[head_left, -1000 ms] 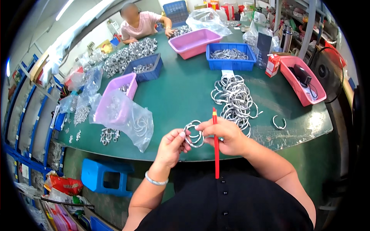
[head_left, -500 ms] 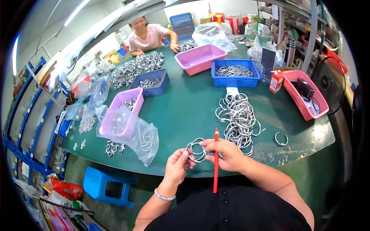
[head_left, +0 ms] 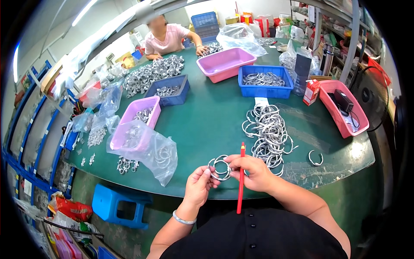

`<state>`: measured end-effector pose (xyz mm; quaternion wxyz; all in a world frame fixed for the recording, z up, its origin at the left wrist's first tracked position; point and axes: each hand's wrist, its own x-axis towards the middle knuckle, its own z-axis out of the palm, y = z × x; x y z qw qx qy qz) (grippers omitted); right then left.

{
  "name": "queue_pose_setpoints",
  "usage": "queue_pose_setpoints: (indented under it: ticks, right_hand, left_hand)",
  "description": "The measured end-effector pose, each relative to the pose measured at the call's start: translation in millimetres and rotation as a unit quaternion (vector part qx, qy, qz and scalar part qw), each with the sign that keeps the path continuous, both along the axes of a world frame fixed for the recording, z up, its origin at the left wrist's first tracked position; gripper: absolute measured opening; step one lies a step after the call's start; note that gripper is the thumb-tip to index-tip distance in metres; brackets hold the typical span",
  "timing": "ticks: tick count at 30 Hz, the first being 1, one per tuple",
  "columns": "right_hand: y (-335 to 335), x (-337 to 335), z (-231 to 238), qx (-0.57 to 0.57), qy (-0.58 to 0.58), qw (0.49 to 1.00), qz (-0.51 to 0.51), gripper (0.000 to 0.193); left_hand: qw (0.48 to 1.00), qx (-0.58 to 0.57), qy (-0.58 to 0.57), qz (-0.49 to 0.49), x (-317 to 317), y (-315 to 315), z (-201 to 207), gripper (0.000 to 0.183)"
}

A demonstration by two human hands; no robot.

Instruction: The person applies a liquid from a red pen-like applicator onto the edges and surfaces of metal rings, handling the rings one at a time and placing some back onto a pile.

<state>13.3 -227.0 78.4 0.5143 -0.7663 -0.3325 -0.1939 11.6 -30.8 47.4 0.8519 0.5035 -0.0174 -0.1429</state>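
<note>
Near the front edge of the green table, my left hand [head_left: 199, 184] pinches a pair of open silver metal rings [head_left: 221, 178] between thumb and fingers. My right hand [head_left: 253, 172] grips the right side of these rings and also carries a red pencil [head_left: 240, 192], which points up and down between its fingers. How the two rings meet is partly hidden by my fingertips. Just beyond my right hand lies a heap of similar silver rings [head_left: 268, 129]. One loose open ring [head_left: 316, 164] rests farther right.
A blue bin [head_left: 265, 92] of rings stands behind the heap. Pink bins [head_left: 215, 74] and a dark blue bin [head_left: 174, 100] sit farther off. A plastic bag [head_left: 164, 170] lies left. Across the table, a person's hand [head_left: 201, 50] touches metal parts. A blue stool [head_left: 108, 206] stands below.
The red pencil's lower end has swung slightly left. Both my hands stay on the rings in nearly the same place. The person opposite has shifted a little.
</note>
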Motion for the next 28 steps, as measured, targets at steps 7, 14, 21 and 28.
queue_pose_setpoints:
  ticks: [7,14,21,28]
  right_hand:
    - [0.1,-1.2,3.5,0.000,0.010,1.000,-0.001,0.022]
    - [0.2,-0.3,1.6,0.001,-0.004,1.000,0.002,0.025]
    - [1.2,-1.0,1.5,-0.006,-0.002,1.000,0.002,0.026]
    - [1.8,-0.3,1.1,-0.006,-0.008,1.000,0.007,0.026]
  left_hand:
    - [1.000,-0.013,-0.002,-0.005,0.6,-0.2,-0.8,0.016]
    - [1.000,-0.013,-0.001,-0.007,0.9,0.2,-2.1,0.016]
    - [1.000,-0.012,0.001,-0.009,0.2,1.3,-2.2,0.015]
    - [1.000,-0.015,0.000,-0.011,0.4,3.1,-5.2,0.016]
